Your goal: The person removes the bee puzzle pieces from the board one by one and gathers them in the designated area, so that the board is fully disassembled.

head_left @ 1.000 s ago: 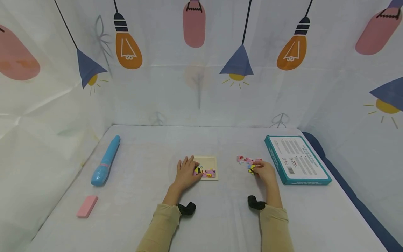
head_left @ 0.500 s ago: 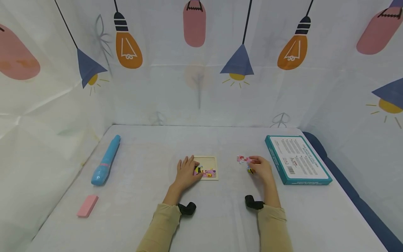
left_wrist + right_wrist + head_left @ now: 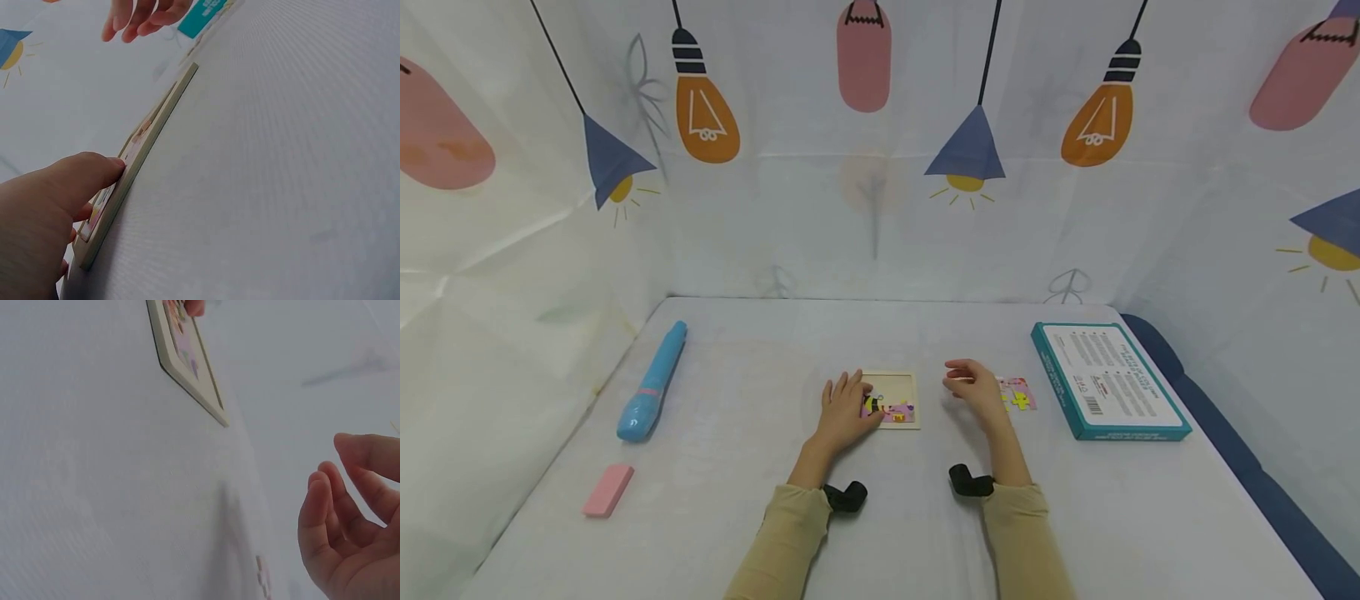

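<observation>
A shallow wooden puzzle tray (image 3: 916,385) lies on the table, with pink, yellow and black puzzle pieces (image 3: 898,413) along its near side. My left hand (image 3: 847,412) rests over the tray's left part, fingers spread. In the left wrist view its thumb (image 3: 94,172) presses on the pieces by the rim. To the tray's right, my right hand (image 3: 976,390) is raised above the table, fingers loosely bent. The right wrist view shows nothing between these fingers (image 3: 314,509). Loose pink and yellow puzzle pieces (image 3: 1019,395) lie just right of this hand, which partly hides them.
A teal-edged box (image 3: 1111,379) with a printed white label lies at the right. A blue pen-shaped device (image 3: 653,385) and a pink block (image 3: 608,491) lie at the left. White patterned cloth hangs behind and beside the white-covered table.
My right hand has left the loose pieces and moved left toward the tray, uncovering the pieces on its right side. The left hand has stayed on the tray.
</observation>
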`<state>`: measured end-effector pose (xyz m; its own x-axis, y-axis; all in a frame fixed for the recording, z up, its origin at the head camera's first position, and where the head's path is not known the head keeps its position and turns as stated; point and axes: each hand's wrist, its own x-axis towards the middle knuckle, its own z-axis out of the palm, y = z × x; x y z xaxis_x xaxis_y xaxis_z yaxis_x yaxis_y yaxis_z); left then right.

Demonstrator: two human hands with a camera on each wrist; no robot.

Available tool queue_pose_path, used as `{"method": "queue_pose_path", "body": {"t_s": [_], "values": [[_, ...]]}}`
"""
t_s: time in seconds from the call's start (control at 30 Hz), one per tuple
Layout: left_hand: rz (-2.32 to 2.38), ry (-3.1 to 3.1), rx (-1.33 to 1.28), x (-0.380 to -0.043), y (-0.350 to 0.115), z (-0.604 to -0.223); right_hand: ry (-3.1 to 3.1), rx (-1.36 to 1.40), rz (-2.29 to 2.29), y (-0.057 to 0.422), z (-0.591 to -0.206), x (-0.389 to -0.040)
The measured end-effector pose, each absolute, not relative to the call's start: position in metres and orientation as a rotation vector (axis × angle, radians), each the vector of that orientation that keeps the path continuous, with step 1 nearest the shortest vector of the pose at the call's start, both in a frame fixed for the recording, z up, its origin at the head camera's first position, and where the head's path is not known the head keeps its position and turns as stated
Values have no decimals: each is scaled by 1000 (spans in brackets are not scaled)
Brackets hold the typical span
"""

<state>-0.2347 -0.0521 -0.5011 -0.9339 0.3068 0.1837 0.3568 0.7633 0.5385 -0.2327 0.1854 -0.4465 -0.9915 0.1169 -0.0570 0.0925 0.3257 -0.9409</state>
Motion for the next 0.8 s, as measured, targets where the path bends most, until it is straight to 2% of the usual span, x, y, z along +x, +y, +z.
{"method": "queue_pose_path", "body": {"t_s": [0.47,0.8], "values": [[-871,-2873,-518,-236,-52,-501,-2597,102,1797,135,-457,-238],[-692,-2929,-412,-235,-51,-494,-2782,368,1535,115,-462,-238]]}}
